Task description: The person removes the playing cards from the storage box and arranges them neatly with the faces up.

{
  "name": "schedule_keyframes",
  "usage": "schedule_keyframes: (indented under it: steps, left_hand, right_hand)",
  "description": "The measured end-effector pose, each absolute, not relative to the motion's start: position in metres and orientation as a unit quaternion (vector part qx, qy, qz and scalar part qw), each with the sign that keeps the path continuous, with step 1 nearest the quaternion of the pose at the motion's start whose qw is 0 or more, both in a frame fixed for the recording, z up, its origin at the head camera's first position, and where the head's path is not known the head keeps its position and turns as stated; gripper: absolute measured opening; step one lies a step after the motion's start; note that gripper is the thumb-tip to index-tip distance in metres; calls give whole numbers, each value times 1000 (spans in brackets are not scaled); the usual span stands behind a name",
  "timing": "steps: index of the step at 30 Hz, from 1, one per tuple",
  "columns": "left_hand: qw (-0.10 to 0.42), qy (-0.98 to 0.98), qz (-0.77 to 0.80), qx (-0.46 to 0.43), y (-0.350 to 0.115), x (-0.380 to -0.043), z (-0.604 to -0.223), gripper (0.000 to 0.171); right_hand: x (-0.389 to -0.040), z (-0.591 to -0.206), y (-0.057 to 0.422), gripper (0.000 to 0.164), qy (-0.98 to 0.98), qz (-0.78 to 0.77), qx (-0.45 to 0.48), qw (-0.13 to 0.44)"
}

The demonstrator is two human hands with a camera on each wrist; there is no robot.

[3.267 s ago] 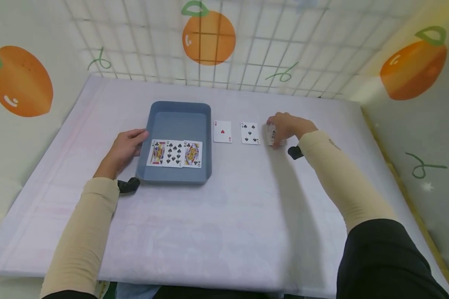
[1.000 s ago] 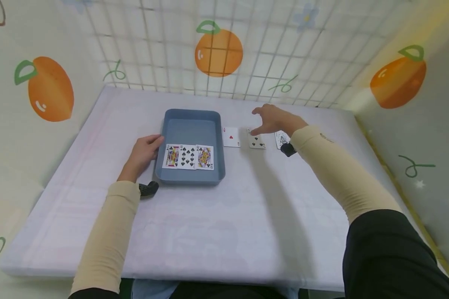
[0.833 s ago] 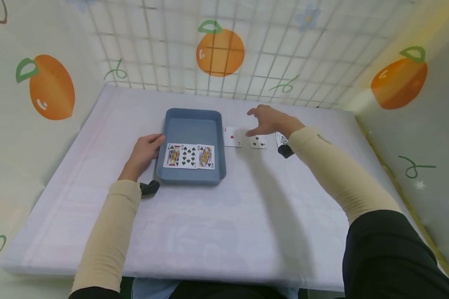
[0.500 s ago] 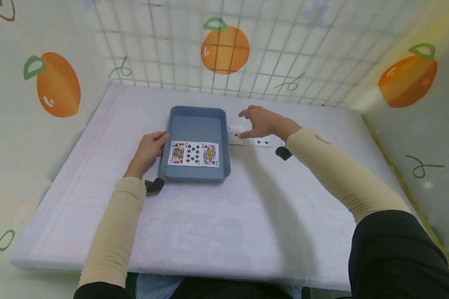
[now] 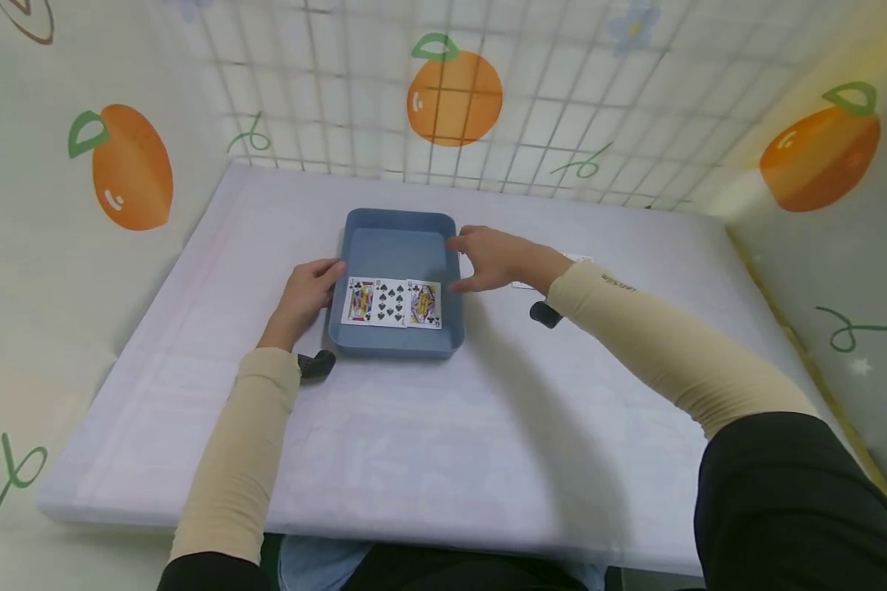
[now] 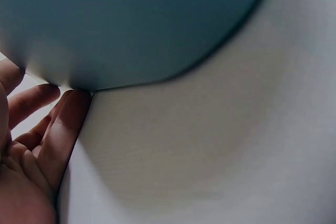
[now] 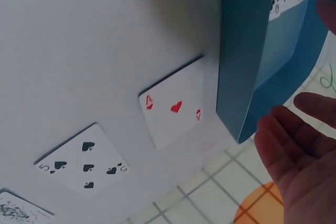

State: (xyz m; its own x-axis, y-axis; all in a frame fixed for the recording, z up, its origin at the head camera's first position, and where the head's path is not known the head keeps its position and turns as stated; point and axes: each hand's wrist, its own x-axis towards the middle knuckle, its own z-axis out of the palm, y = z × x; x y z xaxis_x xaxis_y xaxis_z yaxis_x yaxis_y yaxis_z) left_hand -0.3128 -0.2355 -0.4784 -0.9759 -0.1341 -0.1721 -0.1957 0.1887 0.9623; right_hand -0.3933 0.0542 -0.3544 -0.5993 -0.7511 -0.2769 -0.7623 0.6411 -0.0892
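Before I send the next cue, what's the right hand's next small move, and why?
I'd probably close the right hand on the right side of the tray. It is at that side, spread and holding nothing, while the left hand touches the opposite side. It should likely keep clear of the ace, which lies flat just outside.

Tray [image 5: 395, 253] on table [image 5: 414, 443], grid [image 5: 554, 107] behind. In tray's near half: 3 cards [image 5: 391, 304]. Right of tray: ace of hearts [image 7: 167, 116], 5 of spades [image 7: 79, 160], then 1 more card [image 7: 22, 208]. Left hand [image 5: 301, 295] at left wall, right hand [image 5: 497, 258] at right rim.
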Motion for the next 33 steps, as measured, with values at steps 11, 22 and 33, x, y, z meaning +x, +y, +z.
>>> schedule_keyframes:
  steps: [11, 22, 33]
  left_hand:
    - [27, 774, 624, -109, -237, -312, -479, 53]
    - [30, 776, 619, -111, -238, -315, -479, 52]
    - [25, 777, 620, -109, -240, -316, -480, 52]
  right_hand:
    - [-386, -368, 35, 81, 875, 28, -462, 141]
    - [-377, -381, 15, 88, 876, 50, -451, 166]
    - [-373, -391, 3, 99, 884, 86, -431, 158]
